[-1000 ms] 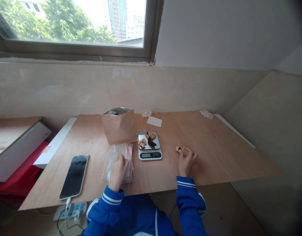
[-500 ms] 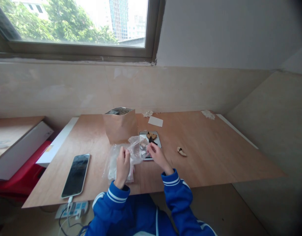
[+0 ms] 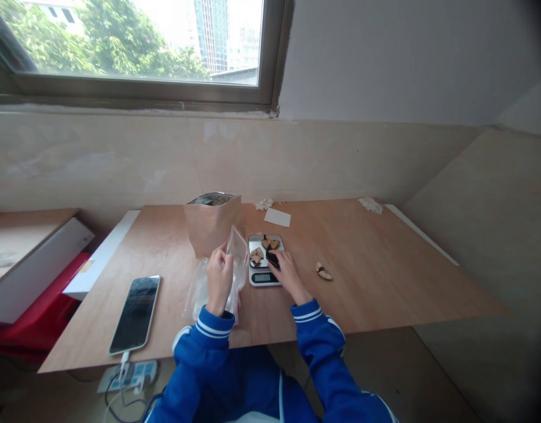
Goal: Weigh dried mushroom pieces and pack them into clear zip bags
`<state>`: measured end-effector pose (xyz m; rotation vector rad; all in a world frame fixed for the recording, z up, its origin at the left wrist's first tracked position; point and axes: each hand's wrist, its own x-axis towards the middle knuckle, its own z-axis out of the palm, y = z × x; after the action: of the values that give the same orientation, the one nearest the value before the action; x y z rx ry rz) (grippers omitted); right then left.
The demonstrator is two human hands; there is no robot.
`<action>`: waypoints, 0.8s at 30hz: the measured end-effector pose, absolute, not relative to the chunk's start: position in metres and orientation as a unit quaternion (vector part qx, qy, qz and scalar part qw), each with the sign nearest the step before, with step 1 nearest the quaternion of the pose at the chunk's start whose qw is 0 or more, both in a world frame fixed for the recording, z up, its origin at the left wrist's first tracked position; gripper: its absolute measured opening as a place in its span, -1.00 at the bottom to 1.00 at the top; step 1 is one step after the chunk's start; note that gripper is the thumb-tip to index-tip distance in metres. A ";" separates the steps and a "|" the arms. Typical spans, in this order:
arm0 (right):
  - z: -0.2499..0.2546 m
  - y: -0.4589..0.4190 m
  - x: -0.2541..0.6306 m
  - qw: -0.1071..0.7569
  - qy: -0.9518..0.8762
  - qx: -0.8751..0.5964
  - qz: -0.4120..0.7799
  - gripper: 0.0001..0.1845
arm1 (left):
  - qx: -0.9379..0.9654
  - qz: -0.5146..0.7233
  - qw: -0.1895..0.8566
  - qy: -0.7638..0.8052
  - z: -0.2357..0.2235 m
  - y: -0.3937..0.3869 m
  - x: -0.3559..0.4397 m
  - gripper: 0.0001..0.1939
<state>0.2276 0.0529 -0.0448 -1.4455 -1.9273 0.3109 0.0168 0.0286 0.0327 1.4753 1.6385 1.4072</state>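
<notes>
My left hand (image 3: 220,272) is closed on a clear plastic zip bag (image 3: 239,249), which stands up to the right of its fingers. More clear bags (image 3: 200,294) lie flat on the table beneath that hand. My right hand (image 3: 286,271) is over the right side of a small digital scale (image 3: 253,276), its thumb and fingers around a dark dried slice (image 3: 271,257). Tan dried pieces (image 3: 271,242) lie at the back of the scale's plate, and paler pieces with dark edges (image 3: 256,256) lie at its left. The display's digits are too small to read.
Behind my left hand stands an open brown paper pouch (image 3: 215,226). A pale curved piece (image 3: 324,272) lies right of the scale, and a white card (image 3: 277,217) behind it. A phone (image 3: 135,314) with a charging cable lies at the left, near a power strip (image 3: 140,376).
My right hand has let go of the plastic bag and moved down onto the dark slice. The bag has swung left and upright in my left hand, uncovering the scale's display and left pieces.
</notes>
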 end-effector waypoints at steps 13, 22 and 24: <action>0.067 0.035 0.192 0.541 -0.491 -0.459 0.506 -0.58 | 0.553 0.502 0.266 0.609 0.022 0.029 0.028 -0.80; 0.073 0.056 0.172 0.337 -0.582 -0.501 0.544 -0.50 | 0.551 0.530 0.325 0.557 0.023 0.022 0.033 -0.66; 0.069 0.062 0.175 0.349 -0.621 -0.519 0.472 -0.48 | 0.553 0.534 0.326 0.551 0.025 0.021 0.033 -0.67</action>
<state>0.1752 0.0615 0.0690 -1.3456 -1.6095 1.2234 0.0328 0.0208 0.0249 1.4481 1.4430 1.3998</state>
